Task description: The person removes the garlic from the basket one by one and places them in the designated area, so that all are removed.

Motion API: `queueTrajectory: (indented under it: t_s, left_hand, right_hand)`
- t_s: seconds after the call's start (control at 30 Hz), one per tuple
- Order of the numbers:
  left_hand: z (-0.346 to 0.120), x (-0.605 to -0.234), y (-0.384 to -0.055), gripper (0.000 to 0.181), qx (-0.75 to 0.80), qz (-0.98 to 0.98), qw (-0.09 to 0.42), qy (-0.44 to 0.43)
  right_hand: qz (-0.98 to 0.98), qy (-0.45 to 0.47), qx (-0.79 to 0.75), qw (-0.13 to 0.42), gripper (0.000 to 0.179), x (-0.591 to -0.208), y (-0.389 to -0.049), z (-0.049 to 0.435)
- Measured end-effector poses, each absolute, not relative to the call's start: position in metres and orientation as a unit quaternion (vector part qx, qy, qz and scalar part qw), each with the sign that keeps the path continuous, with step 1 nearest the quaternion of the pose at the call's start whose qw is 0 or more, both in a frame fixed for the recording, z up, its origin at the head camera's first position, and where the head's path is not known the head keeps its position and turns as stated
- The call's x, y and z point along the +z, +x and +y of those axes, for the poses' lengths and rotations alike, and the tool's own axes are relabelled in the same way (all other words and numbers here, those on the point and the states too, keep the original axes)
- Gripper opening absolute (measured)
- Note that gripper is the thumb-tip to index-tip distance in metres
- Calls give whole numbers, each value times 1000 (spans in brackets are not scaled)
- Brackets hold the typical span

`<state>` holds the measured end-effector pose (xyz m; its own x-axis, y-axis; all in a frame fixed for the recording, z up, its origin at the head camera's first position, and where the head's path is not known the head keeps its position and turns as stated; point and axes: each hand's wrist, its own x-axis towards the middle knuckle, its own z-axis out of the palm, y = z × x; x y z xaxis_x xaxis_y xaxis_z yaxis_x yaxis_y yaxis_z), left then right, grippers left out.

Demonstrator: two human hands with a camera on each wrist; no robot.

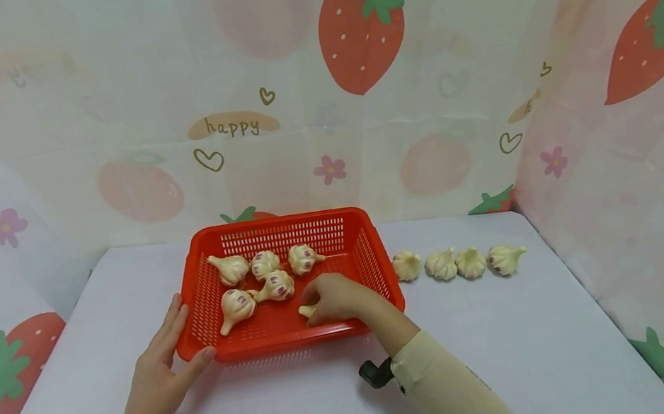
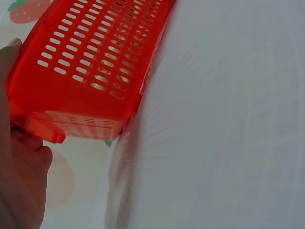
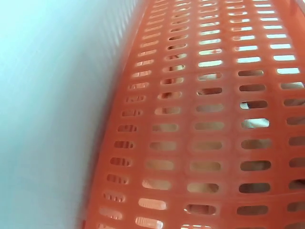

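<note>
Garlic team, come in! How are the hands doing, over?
Left hand gripping red plastic basket. Right hand holding garlic bulb inside. Five more bulbs inside, four bulbs outside. Nothing visibly blocking.

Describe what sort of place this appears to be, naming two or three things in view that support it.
Probably a screened-off tabletop indoors: strawberry-patterned sheeting hangs behind and beside a white-covered table, which holds a red basket and a row of garlic bulbs.
</note>
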<state>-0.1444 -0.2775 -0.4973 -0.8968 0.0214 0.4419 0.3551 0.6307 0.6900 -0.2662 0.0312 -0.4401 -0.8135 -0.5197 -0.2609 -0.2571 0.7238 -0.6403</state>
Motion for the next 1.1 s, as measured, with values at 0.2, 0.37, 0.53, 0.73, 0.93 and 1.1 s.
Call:
queueTrajectory:
  t_s: [0.2,0.37,0.53,0.73,0.93,1.1]
  left_hand:
    - [-278,-498,-145,88,-421,-877,203,-110]
    - [-278,-499,-146,88,-423,-876,201,-110]
    - [-279,-500,-145,89,-428,-875,200,-110]
    - [-279,-501,-145,88,-430,-874,200,-109]
    - [-279,-501,-145,88,-427,-874,203,-110]
    - [-278,-500,-145,88,-432,-871,203,-111]
  right_hand:
    - [886,-208,-352,217,28,-439,-267,33]
    - [879,-188,-381,215,22,-437,-266,33]
    - [871,-180,-416,190,17,-436,-266,34]
    - [870,-189,-431,150,14,-434,-267,35]
    - [836,-201,-484,161,15,-431,-266,40]
    - [810,-221,-515,171,15,-427,-263,44]
